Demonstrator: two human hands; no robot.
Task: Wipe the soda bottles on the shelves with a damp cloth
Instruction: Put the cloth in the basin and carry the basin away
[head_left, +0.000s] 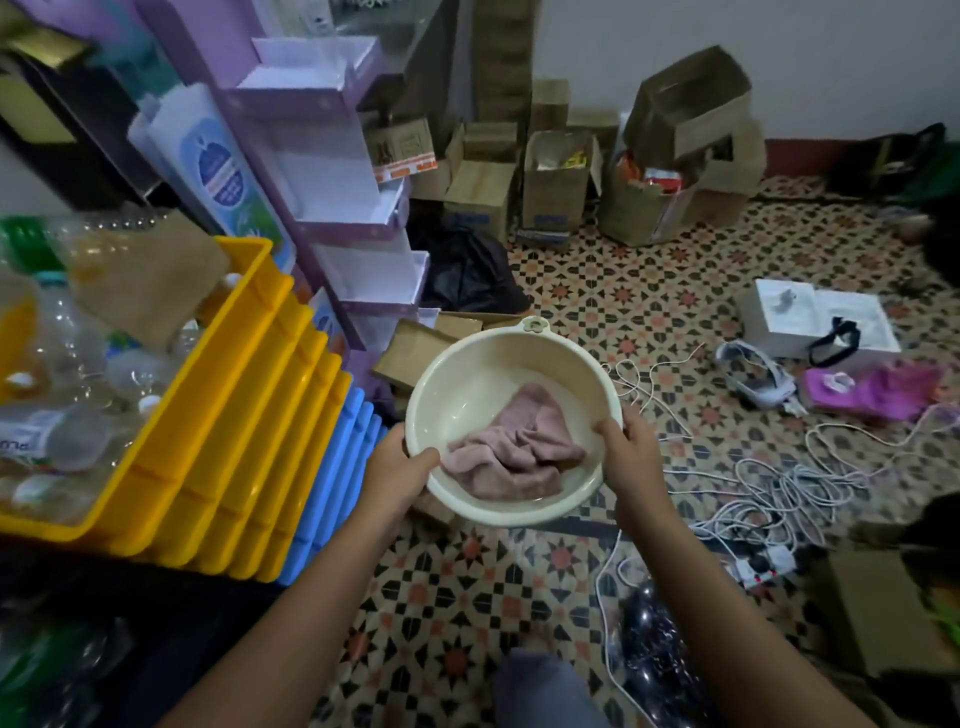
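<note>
Empty plastic bottles (67, 364) lie in stacked yellow crates (208, 415) at far left. The left hand (397, 475) and right hand (631, 449) each grip opposite rims of a cream basin (467, 358) above the patterned floor (623, 312), thumbs hooked inside. A crumpled pink cloth (511, 447) lies in the basin.

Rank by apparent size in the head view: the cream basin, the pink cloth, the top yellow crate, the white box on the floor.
1. top yellow crate
2. cream basin
3. white box, though it lies farther away
4. pink cloth
</note>
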